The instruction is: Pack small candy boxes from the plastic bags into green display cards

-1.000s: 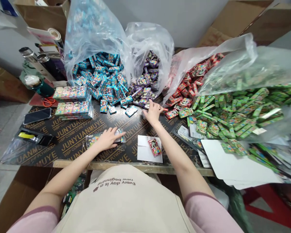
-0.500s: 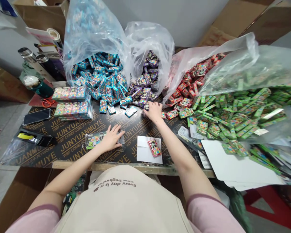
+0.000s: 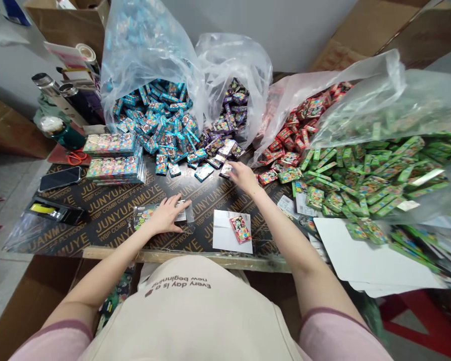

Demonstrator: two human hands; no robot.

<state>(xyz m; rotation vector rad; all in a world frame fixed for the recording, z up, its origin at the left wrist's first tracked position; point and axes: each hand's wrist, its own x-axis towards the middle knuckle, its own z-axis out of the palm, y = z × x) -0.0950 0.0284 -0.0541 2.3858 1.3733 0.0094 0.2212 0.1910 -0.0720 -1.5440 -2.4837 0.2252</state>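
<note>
My left hand (image 3: pixel 168 214) lies flat with spread fingers on a printed flat packet (image 3: pixel 144 214) in clear plastic, covering much of it. At the front edge of the purple pile, my right hand (image 3: pixel 243 176) has its fingertips closed on a small purple box (image 3: pixel 225 169). Between my forearms, a small red box (image 3: pixel 240 228) rests tilted on a white folded card (image 3: pixel 221 234). Just left of my right hand are loose blue boxes (image 3: pixel 204 172).
Plastic bags spill blue boxes (image 3: pixel 161 118), purple boxes (image 3: pixel 231 118), red boxes (image 3: pixel 296 125) and green boxes (image 3: pixel 376 170) along the back. At left are wrapped stacks (image 3: pixel 113 169), a phone (image 3: pixel 60 179) and a tape dispenser (image 3: pixel 56 210). White sheets (image 3: pixel 361 255) overhang the right edge.
My right hand has shifted slightly right and toward me, drawing a purple box to the pile's front edge. My left hand stays on the packet, moving only slightly.
</note>
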